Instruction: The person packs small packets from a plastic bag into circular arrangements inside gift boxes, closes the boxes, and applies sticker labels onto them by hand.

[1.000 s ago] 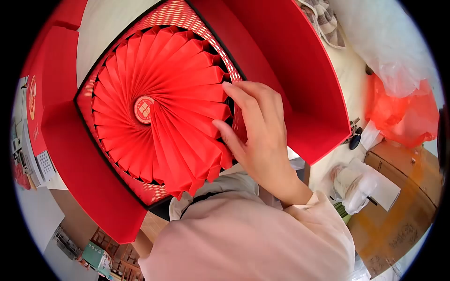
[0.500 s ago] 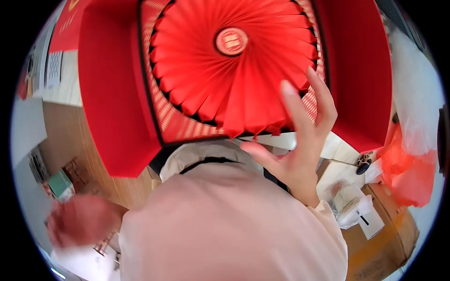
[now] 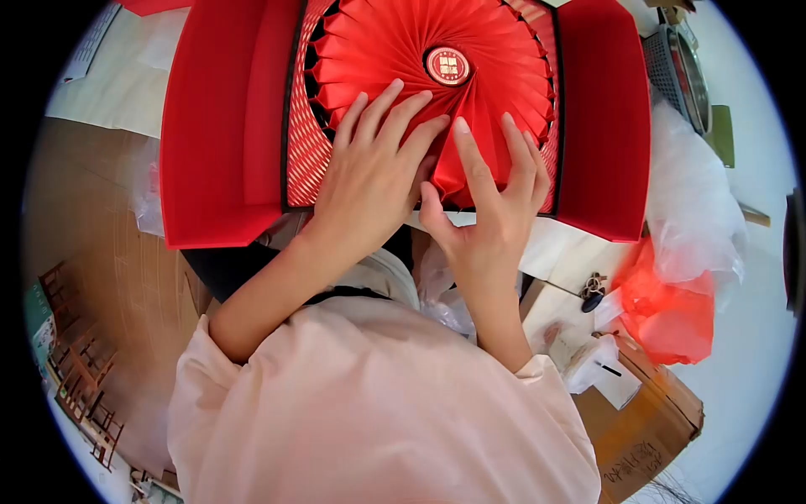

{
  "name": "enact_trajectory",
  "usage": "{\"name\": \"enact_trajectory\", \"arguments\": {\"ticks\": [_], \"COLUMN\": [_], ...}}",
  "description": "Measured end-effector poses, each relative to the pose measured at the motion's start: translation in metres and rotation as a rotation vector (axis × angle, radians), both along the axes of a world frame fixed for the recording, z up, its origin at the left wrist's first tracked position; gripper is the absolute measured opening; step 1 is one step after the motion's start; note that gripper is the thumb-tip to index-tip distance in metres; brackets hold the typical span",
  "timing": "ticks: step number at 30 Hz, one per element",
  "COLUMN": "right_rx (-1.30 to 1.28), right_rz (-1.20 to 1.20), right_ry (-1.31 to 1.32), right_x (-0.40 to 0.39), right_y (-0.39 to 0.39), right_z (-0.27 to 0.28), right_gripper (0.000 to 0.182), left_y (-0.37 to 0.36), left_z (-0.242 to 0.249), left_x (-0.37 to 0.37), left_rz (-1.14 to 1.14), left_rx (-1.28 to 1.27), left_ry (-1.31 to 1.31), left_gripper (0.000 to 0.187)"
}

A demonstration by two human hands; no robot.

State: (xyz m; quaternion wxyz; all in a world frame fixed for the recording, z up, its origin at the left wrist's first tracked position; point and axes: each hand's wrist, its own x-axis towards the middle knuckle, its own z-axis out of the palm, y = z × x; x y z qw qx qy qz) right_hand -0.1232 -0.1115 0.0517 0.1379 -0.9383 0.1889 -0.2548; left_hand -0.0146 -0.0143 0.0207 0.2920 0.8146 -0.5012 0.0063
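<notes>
A red pleated paper fan (image 3: 395, 42), round with a gold-and-red seal (image 3: 447, 65) at its center, lies under the flat, open left hand (image 3: 369, 172) and right hand (image 3: 487, 197).

A red plastic bag (image 3: 667, 315) lies at the right, under clear plastic wrap (image 3: 693, 210). Near it sits a cardboard box (image 3: 651, 428) with white paper (image 3: 600, 374) on top. A dark keyring (image 3: 594, 290) rests on the white table (image 3: 558, 244). Wooden floor (image 3: 109, 277) shows at the left.
</notes>
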Motion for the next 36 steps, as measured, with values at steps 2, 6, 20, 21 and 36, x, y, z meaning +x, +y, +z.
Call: {"name": "enact_trajectory", "arguments": {"ticks": [2,6,20,21,36], "right_rx": [0.000,-0.032,0.391,0.256,0.637], "right_rz": [-0.002,0.029,0.233,0.176,-0.076], "right_ry": [-0.006,-0.047,-0.134,-0.194,0.086], "right_x": [0.004,0.005,-0.026,-0.033,-0.034], "right_y": [-0.003,-0.020,-0.041,-0.047,-0.057], "right_z": [-0.004,-0.013,0.020,0.029,-0.006], "right_gripper": [0.058,0.054,0.064,0.061,0.071], "left_y": [0.001,0.002,0.011,0.009,-0.023], "left_z": [0.000,-0.003,0.010,0.013,-0.005], "left_x": [0.000,-0.001,0.008,0.007,0.011], "left_rz": [-0.018,-0.010,-0.195,-0.207,-0.338], "left_rx": [0.029,0.036,-0.216,-0.219,-0.071], "left_ry": [-0.022,-0.042,0.261,0.261,0.040], "left_gripper": [0.048,0.046,0.053,0.053,0.083]}}
